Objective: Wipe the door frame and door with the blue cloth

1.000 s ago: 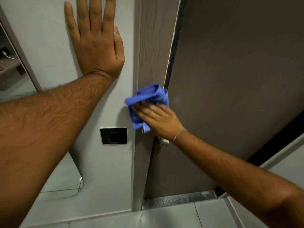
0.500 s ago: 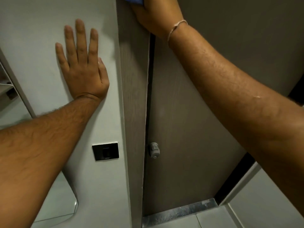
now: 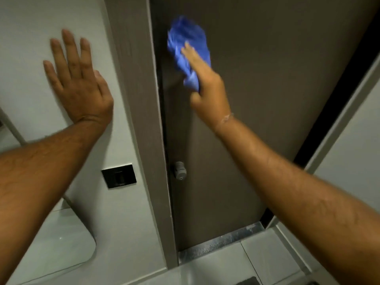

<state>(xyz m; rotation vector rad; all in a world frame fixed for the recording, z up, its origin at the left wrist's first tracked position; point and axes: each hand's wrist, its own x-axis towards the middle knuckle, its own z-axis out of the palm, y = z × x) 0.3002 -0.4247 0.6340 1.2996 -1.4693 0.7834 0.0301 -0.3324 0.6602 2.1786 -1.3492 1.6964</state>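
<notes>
The blue cloth (image 3: 186, 45) is crumpled and pressed against the brown door (image 3: 267, 99), close to its left edge. My right hand (image 3: 207, 83) lies over the cloth's lower right part and holds it to the door panel. The brown door frame (image 3: 139, 99) runs top to bottom just left of the cloth. My left hand (image 3: 79, 85) is flat, fingers spread, on the pale wall left of the frame. A grey door knob (image 3: 180, 170) sits lower on the door, below the cloth.
A black switch plate (image 3: 119, 176) is on the pale wall (image 3: 30, 27) below my left hand. A metal threshold strip (image 3: 222, 239) lies at the door's foot, with pale floor tiles in front. A dark gap runs along the door's right side.
My right hand went up the frame with the cloth, out of the top of view, then came down and right onto the door panel. My left hand stayed flat on the wall.
</notes>
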